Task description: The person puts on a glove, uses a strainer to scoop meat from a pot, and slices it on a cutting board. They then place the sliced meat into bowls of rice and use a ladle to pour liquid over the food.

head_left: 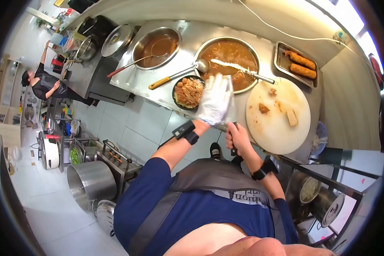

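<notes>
My left hand (215,100), in a clear plastic glove, is stretched out flat with its fingers extended, lying along the broad blade of a cleaver (232,100). My right hand (239,138) is wrapped round the cleaver's dark handle. Just left of the glove is a black bowl (188,92) heaped with brown chopped food and round pieces at one side. Beyond the fingertips stands a steel pot of brown stew (226,53) with a ladle or tongs handle (263,78) over its rim. To the right, a round white cutting board (277,132) carries several food scraps.
A yellow-handled ladle (166,80) lies on the steel counter, near a second pot of sauce (155,47). A metal tray (281,64) with two fried rolls sits at the back right. A large stockpot (91,183) is behind on the left. Another person (51,83) stands far left.
</notes>
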A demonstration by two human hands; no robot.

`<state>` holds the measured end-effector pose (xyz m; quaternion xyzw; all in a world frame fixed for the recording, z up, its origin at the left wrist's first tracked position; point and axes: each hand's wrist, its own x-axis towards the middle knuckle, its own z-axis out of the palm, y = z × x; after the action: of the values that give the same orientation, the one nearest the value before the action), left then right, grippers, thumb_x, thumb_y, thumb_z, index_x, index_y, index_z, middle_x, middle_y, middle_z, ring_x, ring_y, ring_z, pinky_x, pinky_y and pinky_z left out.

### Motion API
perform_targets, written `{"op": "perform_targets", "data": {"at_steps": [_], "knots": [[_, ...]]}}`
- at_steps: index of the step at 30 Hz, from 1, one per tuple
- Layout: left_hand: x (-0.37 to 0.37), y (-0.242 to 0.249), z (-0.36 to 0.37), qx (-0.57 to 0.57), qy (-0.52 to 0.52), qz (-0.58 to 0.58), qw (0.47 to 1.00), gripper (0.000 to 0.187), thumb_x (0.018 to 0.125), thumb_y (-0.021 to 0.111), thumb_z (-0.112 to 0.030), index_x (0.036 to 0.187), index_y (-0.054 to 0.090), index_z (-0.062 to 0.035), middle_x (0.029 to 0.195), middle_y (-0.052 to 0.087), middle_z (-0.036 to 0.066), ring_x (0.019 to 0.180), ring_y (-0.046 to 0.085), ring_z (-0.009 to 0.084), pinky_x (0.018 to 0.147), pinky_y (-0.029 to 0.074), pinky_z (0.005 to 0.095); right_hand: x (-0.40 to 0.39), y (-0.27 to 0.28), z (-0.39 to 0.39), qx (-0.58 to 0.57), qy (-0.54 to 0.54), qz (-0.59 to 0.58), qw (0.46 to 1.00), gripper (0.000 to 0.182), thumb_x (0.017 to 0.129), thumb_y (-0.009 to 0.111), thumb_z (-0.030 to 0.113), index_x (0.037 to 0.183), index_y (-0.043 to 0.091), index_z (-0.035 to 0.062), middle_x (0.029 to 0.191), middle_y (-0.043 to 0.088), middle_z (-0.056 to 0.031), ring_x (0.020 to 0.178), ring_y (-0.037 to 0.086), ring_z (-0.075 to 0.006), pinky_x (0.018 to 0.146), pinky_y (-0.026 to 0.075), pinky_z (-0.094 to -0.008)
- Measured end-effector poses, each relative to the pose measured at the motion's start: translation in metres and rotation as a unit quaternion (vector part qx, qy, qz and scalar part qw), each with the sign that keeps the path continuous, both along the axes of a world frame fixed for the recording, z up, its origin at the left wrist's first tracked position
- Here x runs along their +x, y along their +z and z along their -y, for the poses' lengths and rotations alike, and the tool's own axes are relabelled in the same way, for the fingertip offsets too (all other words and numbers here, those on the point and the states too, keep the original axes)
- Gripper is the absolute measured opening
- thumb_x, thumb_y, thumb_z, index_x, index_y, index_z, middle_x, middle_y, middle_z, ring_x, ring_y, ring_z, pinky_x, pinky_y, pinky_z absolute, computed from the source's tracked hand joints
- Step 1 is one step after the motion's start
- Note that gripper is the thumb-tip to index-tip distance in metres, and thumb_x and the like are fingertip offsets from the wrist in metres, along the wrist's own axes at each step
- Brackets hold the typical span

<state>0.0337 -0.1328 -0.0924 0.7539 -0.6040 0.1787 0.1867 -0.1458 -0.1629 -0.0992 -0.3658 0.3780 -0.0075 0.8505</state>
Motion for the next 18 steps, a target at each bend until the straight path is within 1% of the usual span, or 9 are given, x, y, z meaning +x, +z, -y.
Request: {"op": "perform_targets", "data": {"at_steps": [1,2,3,5,7,13,14,16,18], "knots": [[0.022,-0.021,-0.007,0.001,0.014,-0.011,1.0,0.036,0.091,0.054,-0.014,0.12,0.059,0.0066,0.128,0.054,0.029,0.122,0.046,0.0525,0.107,0.037,0.0523,0.017,-0.002,0.001,-0.005,0.005,0.002,1.0,0.031,0.101,0.053,0.03,0.083,0.04,0.0091,0.061,0.042,-0.0003,0.044,0.038,-0.01,0.039,0.033,-0.0272],[0.029,-0.008,-0.014,0.005,0.071,-0.064,0.995,0.046,0.094,0.05,-0.023,0.129,0.053,0.006,0.131,0.05,0.029,0.123,0.046,0.0456,0.109,0.033,0.0514,0.032,-0.005,0.0,0.018,0.027,0.01,0.999,0.031,0.101,0.053,0.03,0.083,0.041,0.009,0.061,0.042,-0.0003,0.045,0.038,-0.0099,0.04,0.034,-0.0271],[0.041,-0.013,-0.019,0.002,0.086,-0.073,0.994,0.045,0.093,0.051,-0.023,0.128,0.054,0.0052,0.13,0.05,0.027,0.122,0.046,0.0445,0.108,0.032,0.0512,0.045,-0.008,-0.001,0.042,0.049,0.017,0.998,0.031,0.101,0.053,0.031,0.083,0.041,0.0089,0.061,0.042,-0.0003,0.046,0.039,-0.0098,0.04,0.034,-0.0271],[0.057,-0.018,-0.024,-0.005,0.103,-0.084,0.991,0.044,0.092,0.052,-0.023,0.127,0.054,0.0045,0.13,0.051,0.026,0.121,0.046,0.0435,0.108,0.032,0.0509,0.064,-0.015,-0.006,0.046,0.055,0.014,0.997,0.03,0.101,0.053,0.031,0.084,0.041,0.0089,0.061,0.042,-0.0003,0.046,0.038,-0.0098,0.041,0.034,-0.0269],[0.066,-0.018,-0.026,0.027,0.149,-0.102,0.983,0.038,0.091,0.051,-0.02,0.12,0.058,0.0032,0.128,0.053,0.024,0.116,0.049,0.0407,0.103,0.035,0.0502,0.072,-0.018,-0.007,0.051,0.058,0.007,0.997,0.03,0.101,0.053,0.031,0.084,0.041,0.0089,0.062,0.042,-0.0002,0.047,0.038,-0.0097,0.041,0.034,-0.0268],[0.075,-0.036,-0.025,0.033,0.179,-0.059,0.982,0.036,0.09,0.052,-0.023,0.118,0.058,0.0002,0.123,0.053,0.02,0.113,0.049,0.0369,0.1,0.035,0.0503,0.051,-0.013,-0.005,0.032,0.041,-0.031,0.998,0.03,0.1,0.053,0.031,0.084,0.041,0.0084,0.062,0.041,-0.0005,0.046,0.037,-0.0098,0.041,0.033,-0.0267],[0.075,-0.035,-0.024,0.033,0.179,-0.06,0.982,0.036,0.09,0.052,-0.023,0.118,0.058,0.0002,0.123,0.053,0.02,0.113,0.049,0.0369,0.1,0.035,0.0503,0.043,-0.01,-0.003,0.022,0.03,-0.043,0.998,0.03,0.1,0.053,0.031,0.084,0.041,0.0084,0.062,0.041,-0.0007,0.046,0.037,-0.0099,0.04,0.033,-0.0267],[0.073,-0.03,-0.02,0.072,0.211,-0.048,0.974,0.037,0.091,0.052,-0.024,0.119,0.057,-0.001,0.123,0.053,0.019,0.113,0.049,0.0363,0.101,0.034,0.0509,0.025,-0.003,0.001,0.013,0.015,-0.055,0.998,0.03,0.1,0.054,0.031,0.085,0.041,0.0084,0.062,0.041,-0.0009,0.046,0.037,-0.01,0.04,0.033,-0.0267],[0.072,-0.027,-0.019,0.055,0.202,-0.038,0.977,0.037,0.091,0.052,-0.025,0.119,0.057,-0.0011,0.122,0.053,0.019,0.113,0.049,0.0361,0.1,0.034,0.0505,0.004,0.005,0.008,0.02,-0.026,-0.065,0.997,0.029,0.1,0.054,0.031,0.085,0.041,0.0092,0.061,0.041,-0.0008,0.046,0.038,-0.0099,0.039,0.033,-0.0264]]}}
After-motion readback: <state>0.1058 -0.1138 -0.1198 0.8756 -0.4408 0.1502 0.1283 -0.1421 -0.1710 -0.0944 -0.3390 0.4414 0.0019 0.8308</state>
